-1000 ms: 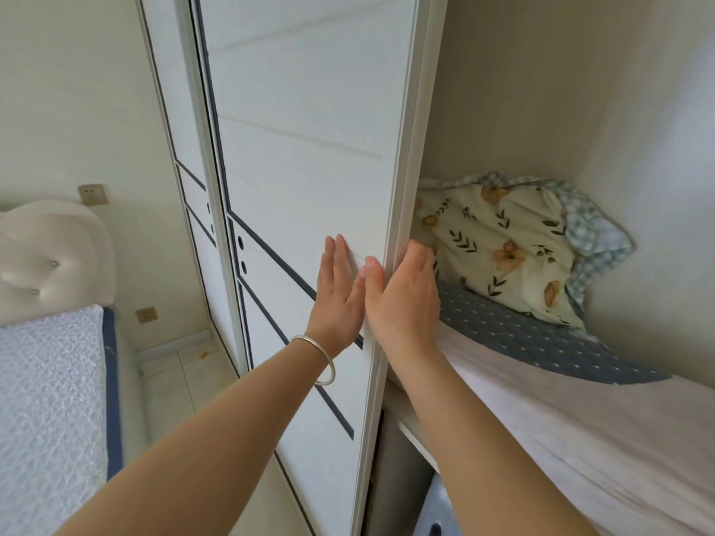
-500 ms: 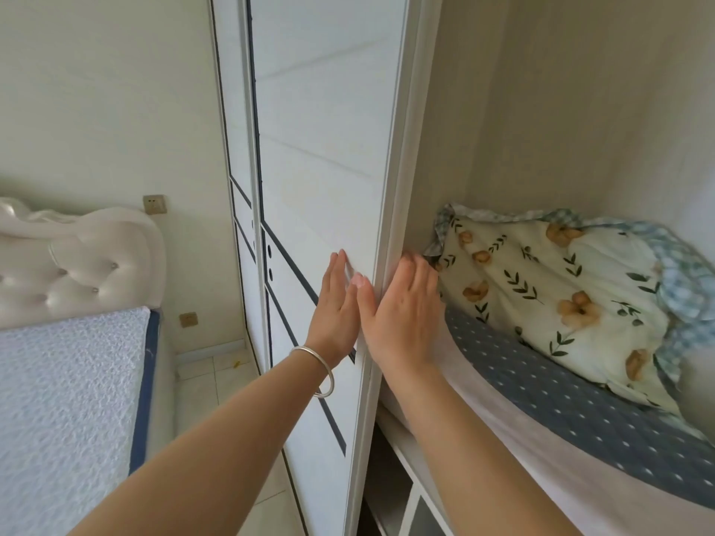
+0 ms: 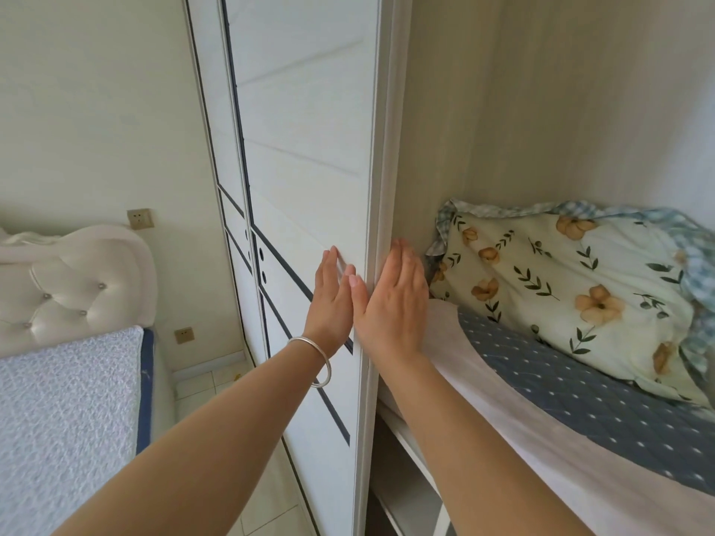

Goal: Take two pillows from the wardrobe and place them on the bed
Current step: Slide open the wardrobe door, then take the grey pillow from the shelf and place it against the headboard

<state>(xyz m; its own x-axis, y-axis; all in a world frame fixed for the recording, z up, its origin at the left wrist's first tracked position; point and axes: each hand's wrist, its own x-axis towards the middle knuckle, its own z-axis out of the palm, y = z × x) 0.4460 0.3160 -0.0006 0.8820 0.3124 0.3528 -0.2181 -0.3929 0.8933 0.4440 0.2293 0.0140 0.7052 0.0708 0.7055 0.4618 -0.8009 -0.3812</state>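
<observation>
Both hands were flat with fingers extended, gripping nothing, at the centre of the frame. The left hand (image 3: pixel 332 299) pressed its palm on the front of the white sliding door (image 3: pixel 305 156), a silver bangle (image 3: pixel 317 359) on its wrist; the right hand (image 3: pixel 390 299) lay against the door's edge, thumbs touching. In the open wardrobe compartment (image 3: pixel 541 110) at right, a floral pillow (image 3: pixel 572 288) rested on folded blue dotted bedding (image 3: pixel 580 396) over a white layer. The bed (image 3: pixel 65 412), with tufted headboard (image 3: pixel 73 284), sat at lower left.
</observation>
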